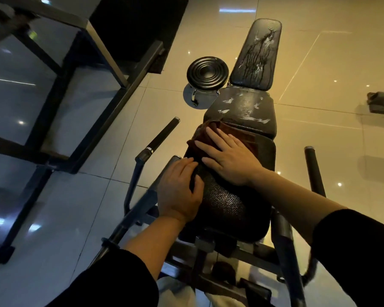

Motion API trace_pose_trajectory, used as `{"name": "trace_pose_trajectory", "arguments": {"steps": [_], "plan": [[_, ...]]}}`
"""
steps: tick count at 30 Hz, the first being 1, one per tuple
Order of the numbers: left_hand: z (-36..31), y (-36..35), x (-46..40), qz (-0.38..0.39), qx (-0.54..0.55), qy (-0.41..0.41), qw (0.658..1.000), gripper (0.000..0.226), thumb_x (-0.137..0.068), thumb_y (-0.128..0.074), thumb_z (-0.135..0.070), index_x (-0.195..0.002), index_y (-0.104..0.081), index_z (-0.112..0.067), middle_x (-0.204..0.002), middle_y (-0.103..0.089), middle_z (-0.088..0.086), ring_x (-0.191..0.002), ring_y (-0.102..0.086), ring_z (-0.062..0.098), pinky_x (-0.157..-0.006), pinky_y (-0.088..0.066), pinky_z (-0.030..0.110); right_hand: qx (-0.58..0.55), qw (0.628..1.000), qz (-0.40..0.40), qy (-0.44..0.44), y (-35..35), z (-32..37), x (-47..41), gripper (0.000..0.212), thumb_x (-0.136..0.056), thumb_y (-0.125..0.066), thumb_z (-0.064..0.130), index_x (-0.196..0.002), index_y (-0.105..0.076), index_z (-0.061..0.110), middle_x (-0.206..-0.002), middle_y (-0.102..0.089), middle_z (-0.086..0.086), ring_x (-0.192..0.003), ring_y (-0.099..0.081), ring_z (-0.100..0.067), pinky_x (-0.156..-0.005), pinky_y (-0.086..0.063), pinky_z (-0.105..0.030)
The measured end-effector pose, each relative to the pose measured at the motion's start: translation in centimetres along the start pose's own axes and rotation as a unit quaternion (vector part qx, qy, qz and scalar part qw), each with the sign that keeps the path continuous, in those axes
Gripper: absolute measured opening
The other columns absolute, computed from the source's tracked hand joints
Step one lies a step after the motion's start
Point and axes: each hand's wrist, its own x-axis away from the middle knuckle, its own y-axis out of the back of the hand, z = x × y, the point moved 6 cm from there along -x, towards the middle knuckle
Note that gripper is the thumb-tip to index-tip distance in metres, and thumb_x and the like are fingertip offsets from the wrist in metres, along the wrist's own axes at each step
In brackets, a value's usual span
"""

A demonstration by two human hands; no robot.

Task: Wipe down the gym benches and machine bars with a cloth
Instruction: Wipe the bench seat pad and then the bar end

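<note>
A black padded gym bench (228, 207) runs away from me, its near pad textured, its middle pad (242, 111) and raised back pad (257, 56) smeared with white streaks. A dark reddish-brown cloth (211, 134) lies across the near pad's far end. My right hand (226, 156) presses flat on the cloth, fingers spread straight. My left hand (180, 191) rests on the near pad's left edge, fingers lightly bent over it, fingertips touching the cloth's edge. Two black bar handles (162, 136) (313, 167) stick out either side of the bench.
A round black stool (206, 73) on a chrome base stands left of the back pad. A dark steel machine frame (80, 89) fills the left, with a black floor mat (138, 25) behind it. Glossy tiled floor surrounds the bench; another machine's foot (379, 103) shows at the right edge.
</note>
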Motion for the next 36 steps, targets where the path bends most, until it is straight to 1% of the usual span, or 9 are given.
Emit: {"name": "trace_pose_trajectory", "arguments": {"steps": [4, 8, 13, 18, 22, 25, 28, 33, 36], "plan": [[0.0, 0.0, 0.0, -0.011, 0.016, 0.000, 1.000, 0.044, -0.089, -0.041, -0.031, -0.111, -0.068, -0.004, -0.113, -0.068, 0.012, -0.105, -0.063, 0.027, -0.088, -0.054, 0.044, 0.003, 0.999, 0.003, -0.046, 0.2, -4.4, 3.3, 0.060, -0.092, -0.008, 0.064, -0.150, -0.005, 0.050, -0.164, 0.008, 0.005, -0.150, 0.010, -0.018, -0.118, 0.007, -0.036], [0.1, 0.0, 0.0, -0.011, 0.020, 0.001, 1.000, 0.044, -0.089, -0.041, -0.031, -0.111, -0.068, -0.004, -0.113, -0.068, 0.011, -0.105, -0.063, 0.026, -0.086, -0.055, 0.044, 0.020, 0.994, 0.004, -0.104, 0.0, -3.9, 1.4, 0.054, -0.100, -0.011, 0.057, -0.152, -0.002, 0.044, -0.164, 0.008, 0.000, -0.150, 0.011, -0.022, -0.121, 0.005, -0.042], [0.1, -0.1, 0.1, 0.005, 0.008, 0.005, 1.000, 0.046, -0.089, -0.040, -0.033, -0.114, -0.066, -0.005, -0.114, -0.068, 0.012, -0.107, -0.063, 0.027, -0.087, -0.055, 0.046, 0.015, 0.997, -0.003, -0.074, 0.1, 0.3, -1.7, 0.056, -0.102, -0.014, 0.053, -0.155, -0.002, 0.037, -0.164, 0.009, -0.003, -0.150, 0.012, -0.024, -0.121, 0.006, -0.041], [-0.1, 0.0, 0.1, 0.003, 0.006, -0.002, 1.000, 0.045, -0.088, -0.040, -0.032, -0.111, -0.067, -0.004, -0.113, -0.068, 0.012, -0.105, -0.063, 0.028, -0.088, -0.054, 0.045, -0.011, 1.000, -0.008, -0.016, -0.2, -0.6, 4.2, 0.055, -0.100, -0.012, 0.057, -0.152, -0.004, 0.044, -0.163, 0.007, 0.006, -0.149, 0.012, -0.015, -0.118, 0.009, -0.034], [-0.2, 0.0, 0.1, 0.000, 0.008, -0.003, 1.000, 0.045, -0.088, -0.040, -0.031, -0.111, -0.068, -0.004, -0.113, -0.068, 0.012, -0.106, -0.063, 0.028, -0.087, -0.054, 0.044, 0.007, 0.996, -0.007, -0.088, 0.1, -3.2, 3.7, 0.052, -0.102, -0.013, 0.053, -0.152, -0.003, 0.044, -0.164, 0.004, 0.006, -0.150, 0.009, -0.017, -0.120, 0.004, -0.037], [-0.1, 0.0, 0.0, 0.002, 0.012, -0.001, 1.000, 0.045, -0.088, -0.040, -0.031, -0.111, -0.067, -0.004, -0.112, -0.068, 0.012, -0.105, -0.064, 0.027, -0.084, -0.056, 0.044, 0.007, 0.993, 0.000, -0.115, 0.1, -1.7, -0.2, 0.054, -0.103, -0.014, 0.051, -0.154, -0.003, 0.039, -0.164, 0.006, 0.002, -0.150, 0.010, -0.023, -0.121, 0.005, -0.042], [-0.1, 0.1, 0.1, 0.004, 0.005, -0.002, 1.000, 0.045, -0.088, -0.040, -0.032, -0.111, -0.068, -0.005, -0.112, -0.069, 0.011, -0.104, -0.064, 0.027, -0.084, -0.056, 0.043, 0.011, 0.996, -0.009, -0.086, 0.2, 0.5, -2.3, 0.055, -0.104, -0.015, 0.049, -0.155, -0.006, 0.034, -0.164, 0.003, -0.001, -0.150, 0.009, -0.024, -0.122, 0.005, -0.043], [-0.1, 0.1, 0.2, -0.008, 0.012, -0.009, 1.000, 0.044, -0.089, -0.041, -0.031, -0.109, -0.069, -0.004, -0.111, -0.070, 0.011, -0.103, -0.065, 0.027, -0.086, -0.056, 0.042, -0.007, 1.000, 0.000, -0.001, 0.1, 0.6, 1.4, 0.053, -0.103, -0.018, 0.050, -0.154, -0.009, 0.038, -0.164, 0.002, 0.004, -0.150, 0.009, -0.016, -0.121, 0.007, -0.037], [0.1, -0.1, 0.0, -0.012, 0.006, -0.012, 1.000, 0.042, -0.089, -0.041, -0.030, -0.109, -0.069, -0.004, -0.111, -0.070, 0.011, -0.104, -0.065, 0.026, -0.089, -0.052, 0.038, 0.005, 1.000, 0.003, -0.016, 0.2, -0.4, -0.3, 0.052, -0.104, -0.019, 0.049, -0.154, -0.008, 0.039, -0.164, 0.001, 0.004, -0.150, 0.007, -0.016, -0.120, 0.005, -0.037]]}}
